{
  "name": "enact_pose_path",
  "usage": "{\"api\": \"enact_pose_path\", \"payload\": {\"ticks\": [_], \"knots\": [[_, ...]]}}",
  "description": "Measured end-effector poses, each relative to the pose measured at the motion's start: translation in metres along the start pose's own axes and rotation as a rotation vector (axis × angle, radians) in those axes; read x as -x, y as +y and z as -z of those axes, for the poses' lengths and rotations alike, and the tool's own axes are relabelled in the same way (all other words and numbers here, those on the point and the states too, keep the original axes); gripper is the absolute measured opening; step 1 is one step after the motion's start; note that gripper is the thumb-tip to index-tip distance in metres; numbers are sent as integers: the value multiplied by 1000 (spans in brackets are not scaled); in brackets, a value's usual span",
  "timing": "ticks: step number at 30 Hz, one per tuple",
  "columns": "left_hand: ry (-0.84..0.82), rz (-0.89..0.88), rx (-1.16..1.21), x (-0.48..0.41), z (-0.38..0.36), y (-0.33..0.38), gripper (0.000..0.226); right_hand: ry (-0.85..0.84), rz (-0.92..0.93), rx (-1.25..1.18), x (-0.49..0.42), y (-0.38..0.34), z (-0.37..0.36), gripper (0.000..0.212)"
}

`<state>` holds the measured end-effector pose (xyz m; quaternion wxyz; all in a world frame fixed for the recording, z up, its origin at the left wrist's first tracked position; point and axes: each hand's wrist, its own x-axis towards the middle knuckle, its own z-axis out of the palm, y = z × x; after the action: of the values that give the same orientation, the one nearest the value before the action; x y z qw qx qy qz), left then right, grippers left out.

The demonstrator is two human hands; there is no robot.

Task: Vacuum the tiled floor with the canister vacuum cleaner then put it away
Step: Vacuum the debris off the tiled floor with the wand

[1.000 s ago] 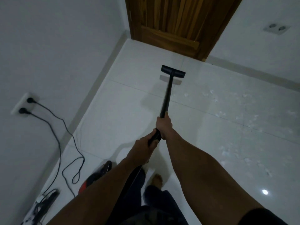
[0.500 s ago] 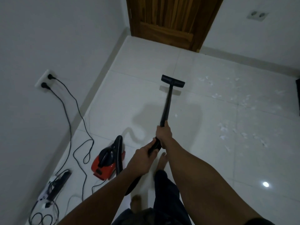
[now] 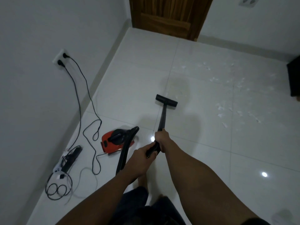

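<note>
Left of the hands, two black cords [image 3: 78, 88] run from a wall socket [image 3: 60, 60] down across the tiled floor [image 3: 142, 65] in loose loops. Nearer the person on that side lie a black power strip [image 3: 73, 157] and a tangle of thinner cables [image 3: 56, 189]. Beyond the hands stands a wooden door [image 3: 170, 15]; to their right, scattered white scraps [image 3: 227, 101] litter the tiles, and a dark object [image 3: 293, 78] sits at the frame's edge. Nothing lies between the floor nozzle [image 3: 166, 102] and the scraps.

The canister vacuum cleaner [image 3: 115, 140], red with a black top, rests on the floor just left of the hands. Its black hose [image 3: 125, 151] rises from the body and passes under the left forearm. The black wand [image 3: 162, 118] slopes away from the hands to the flat nozzle, which sits on the floor ahead of them.

The right hand [image 3: 160, 139] is closed around the wand's near end; the left hand [image 3: 140, 159] is wrapped around the grip [image 3: 152, 148] just behind it, the two nearly touching. A bare foot [image 3: 142, 180] shows below the hands.
</note>
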<state>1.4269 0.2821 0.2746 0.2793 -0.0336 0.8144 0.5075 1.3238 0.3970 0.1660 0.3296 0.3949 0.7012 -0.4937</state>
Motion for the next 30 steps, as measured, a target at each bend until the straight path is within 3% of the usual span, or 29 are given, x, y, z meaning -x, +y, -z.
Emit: {"api": "enact_pose_path", "payload": {"ticks": [7, 15, 21, 25, 30], "knots": [[-27, 27, 15, 55, -38, -31, 45, -41, -15, 56, 29, 69, -3, 66], [-31, 31, 4, 100, -73, -57, 46, -32, -19, 101, 42, 132, 0, 57], [-57, 53, 0, 108, -80, -63, 46, -35, -40, 116, 43, 148, -4, 54], [-64, 77, 18, 97, -76, -60, 46, -75, 20, -15, 31, 147, -2, 54], [-64, 80, 19, 67, -61, -54, 44, -78, 8, 6, 21, 115, -2, 50]]}}
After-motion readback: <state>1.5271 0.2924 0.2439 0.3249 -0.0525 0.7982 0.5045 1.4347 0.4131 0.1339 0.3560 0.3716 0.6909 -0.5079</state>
